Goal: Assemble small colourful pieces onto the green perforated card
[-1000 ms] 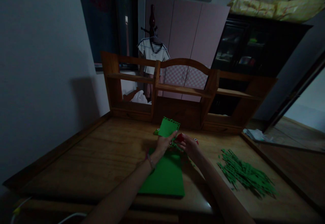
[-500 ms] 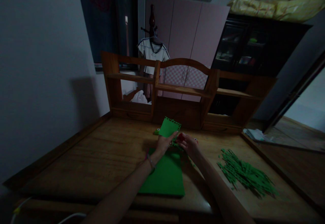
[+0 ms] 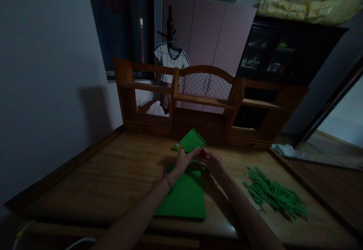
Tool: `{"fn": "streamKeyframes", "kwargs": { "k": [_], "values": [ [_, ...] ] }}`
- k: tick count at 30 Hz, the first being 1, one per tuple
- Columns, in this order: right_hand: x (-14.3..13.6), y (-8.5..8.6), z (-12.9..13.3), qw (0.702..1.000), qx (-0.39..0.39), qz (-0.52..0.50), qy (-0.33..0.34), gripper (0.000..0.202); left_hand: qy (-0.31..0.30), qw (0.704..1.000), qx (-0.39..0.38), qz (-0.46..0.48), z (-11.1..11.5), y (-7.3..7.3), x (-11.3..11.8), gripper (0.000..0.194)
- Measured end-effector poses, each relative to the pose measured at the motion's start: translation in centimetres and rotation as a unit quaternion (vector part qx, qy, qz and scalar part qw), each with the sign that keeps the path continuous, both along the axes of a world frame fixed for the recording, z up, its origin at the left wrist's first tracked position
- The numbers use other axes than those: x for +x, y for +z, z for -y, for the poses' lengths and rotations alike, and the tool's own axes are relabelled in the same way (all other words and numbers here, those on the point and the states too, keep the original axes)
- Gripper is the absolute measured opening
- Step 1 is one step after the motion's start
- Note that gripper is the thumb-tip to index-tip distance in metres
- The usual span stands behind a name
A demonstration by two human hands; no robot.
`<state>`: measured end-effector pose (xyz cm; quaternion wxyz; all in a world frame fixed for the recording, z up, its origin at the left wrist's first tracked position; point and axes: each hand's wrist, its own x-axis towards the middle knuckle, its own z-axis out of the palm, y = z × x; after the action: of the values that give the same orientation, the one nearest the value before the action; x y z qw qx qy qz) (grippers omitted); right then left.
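Observation:
My left hand (image 3: pixel 184 160) is closed on a small green sheet (image 3: pixel 192 141), holding it tilted above the table. Dark notches or holes run along the sheet's far right edge. My right hand (image 3: pixel 209 160) has its fingers closed round a small red tool (image 3: pixel 203 152), close to the sheet's near right corner. The tool's exact kind is too dark and partly covered to make out. Below my hands lies a flat green stack (image 3: pixel 184 201), partly under my left forearm. Small green scraps (image 3: pixel 195 160) lie beneath my fingers.
A loose pile of thin green strips (image 3: pixel 273 197) lies to the right on the wooden table (image 3: pixel 107 178). A small green piece with a white eye (image 3: pixel 176 147) sits left of the sheet. A wooden shelf unit (image 3: pixel 204 100) stands along the table's back edge.
The green sheet has turned clockwise and shifted slightly right in my left hand. My right hand stays almost in place with the red tool.

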<state>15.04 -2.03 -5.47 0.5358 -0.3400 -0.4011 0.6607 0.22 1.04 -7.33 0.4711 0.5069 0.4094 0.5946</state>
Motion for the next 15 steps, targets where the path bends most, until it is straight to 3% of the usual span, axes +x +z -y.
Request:
{"fn": "streamKeyframes", "kwargs": {
  "k": [12, 15],
  "values": [
    [0.09, 0.47, 0.42, 1.000, 0.007, 0.014, -0.003, 0.029, -0.002, 1.000, -0.019, 0.023, 0.67, 0.85, 0.07, 0.041],
    [0.18, 0.50, 0.38, 1.000, 0.004, -0.005, -0.018, 0.025, -0.027, 0.999, -0.028, 0.023, 0.72, 0.78, 0.15, 0.042]
  ]
}}
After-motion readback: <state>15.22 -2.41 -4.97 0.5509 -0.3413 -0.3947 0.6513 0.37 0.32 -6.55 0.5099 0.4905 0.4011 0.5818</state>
